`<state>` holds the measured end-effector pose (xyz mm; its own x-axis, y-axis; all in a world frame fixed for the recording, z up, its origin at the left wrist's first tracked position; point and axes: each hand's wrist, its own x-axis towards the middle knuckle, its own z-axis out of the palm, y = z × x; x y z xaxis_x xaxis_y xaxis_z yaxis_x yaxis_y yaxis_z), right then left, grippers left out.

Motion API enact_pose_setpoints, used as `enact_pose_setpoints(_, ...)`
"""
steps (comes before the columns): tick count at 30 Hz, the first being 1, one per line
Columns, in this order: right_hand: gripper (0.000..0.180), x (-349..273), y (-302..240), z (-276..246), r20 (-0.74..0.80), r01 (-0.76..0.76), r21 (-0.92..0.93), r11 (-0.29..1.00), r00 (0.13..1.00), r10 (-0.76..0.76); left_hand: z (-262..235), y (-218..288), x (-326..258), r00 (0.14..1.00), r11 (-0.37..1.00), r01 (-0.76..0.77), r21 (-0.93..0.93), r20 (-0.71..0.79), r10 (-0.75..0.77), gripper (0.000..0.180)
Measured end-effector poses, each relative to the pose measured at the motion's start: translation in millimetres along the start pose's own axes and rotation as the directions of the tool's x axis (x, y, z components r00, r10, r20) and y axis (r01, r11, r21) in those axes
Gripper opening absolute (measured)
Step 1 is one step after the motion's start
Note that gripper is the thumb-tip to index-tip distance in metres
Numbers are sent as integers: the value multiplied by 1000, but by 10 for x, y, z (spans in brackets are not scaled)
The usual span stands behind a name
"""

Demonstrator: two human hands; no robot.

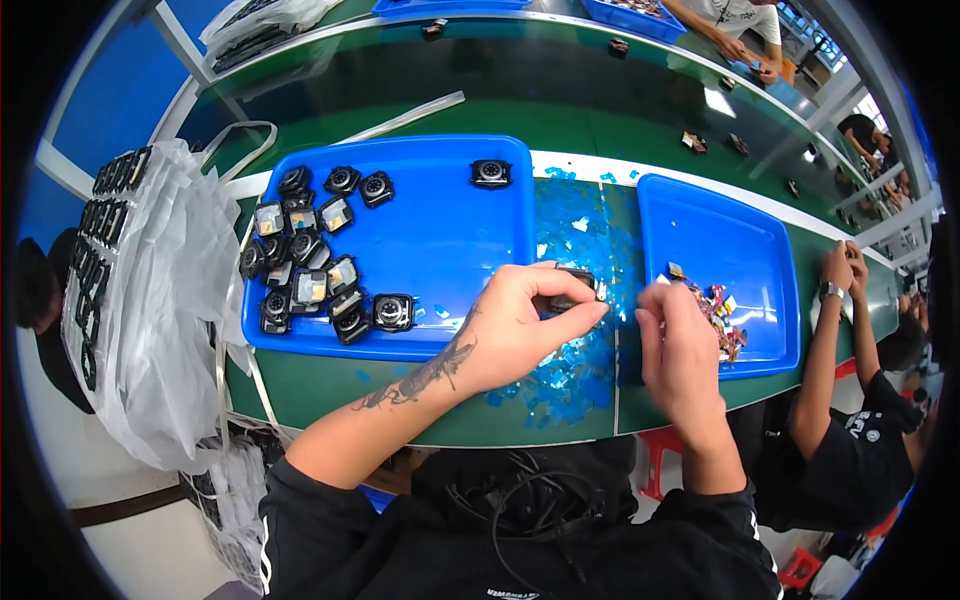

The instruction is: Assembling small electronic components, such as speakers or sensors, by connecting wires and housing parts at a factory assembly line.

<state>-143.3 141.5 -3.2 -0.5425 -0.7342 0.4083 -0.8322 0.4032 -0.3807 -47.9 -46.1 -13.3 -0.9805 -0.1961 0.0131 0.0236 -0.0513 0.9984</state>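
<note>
Fingers (pixel 543 281) of my left hand (pixel 500 325): index and thumb pinching a black watch case (pixel 578 278), held above the green bench (pixel 460 428), between the two blue trays. Right hand (pixel 685 360): fingers curled toward the thumb, near the case but apart from it; cannot tell whether they pinch anything. Below the case: many scraps of blue film (pixel 570 385) scattered over the bench. Left tray (pixel 430 240): a cluster of similar watch cases (pixel 303 247) along its left side, some showing a round lens, others a pale inner face; a single case (pixel 490 173) lies near the upper right corner. Right tray (pixel 715 225): small multicoloured parts (pixel 722 305) heaped in its lower part, partly hidden by my right hand. Further right, a co-worker (pixel 850 440) sits with both hands raised together at the bench.
</note>
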Motion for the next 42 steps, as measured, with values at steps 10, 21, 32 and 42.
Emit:
enact_pose_setpoints(10,23,134,-11,41,186,-229,814,533,973,133,27,54,-28,978,977,159,-144,155,-136,14)
enact_pose_setpoints(21,19,47,49,-42,35,-59,954,293,996,87,2,-26,17,1000,995,-16,-94,-27,14,34)
enact_pose_setpoints(32,14,234,-203,94,-76,1,485,874,996,41,105,-15,-43,995,980,-77,-186,-78,64,47)
enact_pose_setpoints(42,15,243,-280,65,-83,-51,383,922,993,89,153,-42,-48,999,903,-38,-427,-16,34,42)
